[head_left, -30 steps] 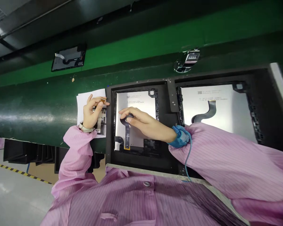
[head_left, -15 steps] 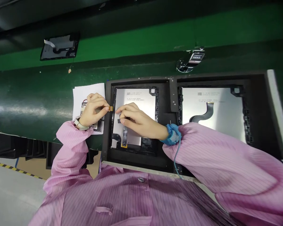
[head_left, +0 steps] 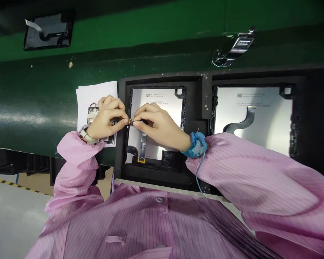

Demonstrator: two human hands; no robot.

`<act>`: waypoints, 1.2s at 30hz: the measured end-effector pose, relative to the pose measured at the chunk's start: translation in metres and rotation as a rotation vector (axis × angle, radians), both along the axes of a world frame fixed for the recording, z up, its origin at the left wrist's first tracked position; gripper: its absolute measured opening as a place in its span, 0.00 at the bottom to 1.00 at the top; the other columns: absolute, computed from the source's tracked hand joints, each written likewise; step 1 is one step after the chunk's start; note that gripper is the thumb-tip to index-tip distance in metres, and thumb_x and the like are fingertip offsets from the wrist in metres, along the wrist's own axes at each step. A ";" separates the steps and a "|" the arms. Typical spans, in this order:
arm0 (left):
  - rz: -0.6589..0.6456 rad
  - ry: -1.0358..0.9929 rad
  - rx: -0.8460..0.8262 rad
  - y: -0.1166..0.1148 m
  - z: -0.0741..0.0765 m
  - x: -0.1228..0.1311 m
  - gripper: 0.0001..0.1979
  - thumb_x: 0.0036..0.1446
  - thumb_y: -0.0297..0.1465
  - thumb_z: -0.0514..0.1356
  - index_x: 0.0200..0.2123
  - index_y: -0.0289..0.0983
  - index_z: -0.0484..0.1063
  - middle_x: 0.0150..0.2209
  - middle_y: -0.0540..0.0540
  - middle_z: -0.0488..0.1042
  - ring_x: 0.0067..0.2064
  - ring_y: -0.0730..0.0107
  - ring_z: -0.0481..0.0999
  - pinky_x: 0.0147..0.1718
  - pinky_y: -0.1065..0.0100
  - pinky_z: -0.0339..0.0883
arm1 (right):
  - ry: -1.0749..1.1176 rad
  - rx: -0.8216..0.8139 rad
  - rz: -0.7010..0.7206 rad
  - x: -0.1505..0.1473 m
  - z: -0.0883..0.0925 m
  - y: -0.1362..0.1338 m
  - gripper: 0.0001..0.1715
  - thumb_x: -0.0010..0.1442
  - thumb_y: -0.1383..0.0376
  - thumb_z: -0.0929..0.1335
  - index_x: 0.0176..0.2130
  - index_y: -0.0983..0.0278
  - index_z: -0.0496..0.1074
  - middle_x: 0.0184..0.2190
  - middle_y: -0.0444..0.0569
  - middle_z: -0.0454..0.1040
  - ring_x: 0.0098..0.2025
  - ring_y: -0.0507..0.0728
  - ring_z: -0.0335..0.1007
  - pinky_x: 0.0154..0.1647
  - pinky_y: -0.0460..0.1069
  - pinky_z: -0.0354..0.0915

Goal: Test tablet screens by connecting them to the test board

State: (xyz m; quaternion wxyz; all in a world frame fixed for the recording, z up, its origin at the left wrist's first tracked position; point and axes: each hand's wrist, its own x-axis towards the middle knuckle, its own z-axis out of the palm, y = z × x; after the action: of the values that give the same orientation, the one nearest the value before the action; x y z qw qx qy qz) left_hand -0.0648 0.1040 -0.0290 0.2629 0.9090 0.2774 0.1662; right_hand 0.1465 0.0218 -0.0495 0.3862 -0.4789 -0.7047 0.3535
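Between thumb and finger, my left hand point(head_left: 108, 118) pinches a small orange flex connector point(head_left: 130, 122). My right hand point(head_left: 162, 126) pinches the end of a dark flex cable point(head_left: 144, 121), which meets the connector at my fingertips; whether the two are joined I cannot tell. Both hands are over the left edge of a silver-backed display panel point(head_left: 167, 95) lying in a black foam tray point(head_left: 194, 133). A second ribbon point(head_left: 142, 147) with an orange end runs down that panel below my right hand.
To the right, another panel point(head_left: 267, 133) with a curved black ribbon point(head_left: 239, 125) fills a second recess. White paper point(head_left: 82, 95) with a circuit board point(head_left: 92, 113) lies left. Behind are a tally counter point(head_left: 236, 48) and a dark panel point(head_left: 52, 30) on the green mat point(head_left: 151, 59).
My right hand has brought the cable end up and left against the orange connector in my left hand. The view has shifted, so the bench things sit higher.
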 end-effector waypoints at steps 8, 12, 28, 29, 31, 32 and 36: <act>-0.008 -0.015 -0.006 -0.001 -0.001 0.001 0.23 0.68 0.50 0.54 0.29 0.42 0.77 0.32 0.48 0.68 0.41 0.61 0.65 0.48 0.51 0.52 | 0.007 -0.009 -0.023 0.000 0.003 0.000 0.08 0.66 0.65 0.68 0.34 0.62 0.75 0.38 0.49 0.75 0.43 0.59 0.68 0.48 0.55 0.63; -0.009 -0.015 -0.011 -0.002 -0.001 0.001 0.24 0.69 0.50 0.54 0.29 0.41 0.77 0.33 0.49 0.68 0.41 0.61 0.66 0.50 0.51 0.52 | -0.004 -0.002 -0.027 0.001 0.002 -0.001 0.08 0.66 0.64 0.68 0.34 0.62 0.74 0.38 0.49 0.75 0.43 0.59 0.67 0.47 0.55 0.63; 0.018 0.004 -0.035 -0.004 0.000 0.004 0.28 0.67 0.56 0.50 0.29 0.43 0.76 0.32 0.48 0.69 0.43 0.58 0.69 0.52 0.48 0.53 | 0.038 -0.091 0.004 0.002 0.003 0.002 0.08 0.65 0.65 0.68 0.32 0.61 0.74 0.37 0.49 0.76 0.43 0.59 0.69 0.51 0.56 0.62; 0.014 0.002 -0.035 -0.004 0.000 0.004 0.27 0.68 0.55 0.50 0.29 0.43 0.76 0.32 0.48 0.69 0.43 0.58 0.69 0.52 0.48 0.53 | 0.040 -0.094 0.004 0.002 0.004 0.002 0.08 0.65 0.65 0.68 0.32 0.61 0.74 0.37 0.49 0.76 0.43 0.59 0.69 0.51 0.57 0.62; 0.011 0.004 -0.035 -0.004 0.000 0.004 0.27 0.68 0.55 0.50 0.29 0.44 0.76 0.32 0.47 0.70 0.43 0.57 0.69 0.52 0.47 0.54 | 0.043 -0.098 0.002 0.002 0.005 0.001 0.08 0.65 0.65 0.68 0.32 0.61 0.74 0.37 0.49 0.76 0.43 0.59 0.69 0.51 0.57 0.62; 0.013 0.008 -0.036 -0.004 0.001 0.004 0.27 0.68 0.55 0.50 0.29 0.44 0.76 0.32 0.47 0.70 0.43 0.57 0.69 0.52 0.47 0.54 | 0.045 -0.098 0.002 0.002 0.005 0.001 0.08 0.65 0.65 0.68 0.32 0.61 0.74 0.38 0.49 0.76 0.43 0.59 0.69 0.52 0.57 0.62; 0.023 0.024 -0.045 -0.004 0.002 0.004 0.27 0.68 0.54 0.50 0.28 0.44 0.75 0.32 0.47 0.70 0.43 0.56 0.69 0.53 0.47 0.54 | 0.062 -0.086 0.004 0.003 0.005 0.000 0.08 0.65 0.66 0.68 0.32 0.62 0.74 0.37 0.49 0.76 0.43 0.58 0.68 0.51 0.56 0.62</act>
State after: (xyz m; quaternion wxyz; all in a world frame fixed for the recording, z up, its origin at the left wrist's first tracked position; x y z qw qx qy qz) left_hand -0.0604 0.0997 -0.0270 0.2778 0.9015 0.2947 0.1524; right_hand 0.1497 0.0220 -0.0444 0.3861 -0.4824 -0.6776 0.3989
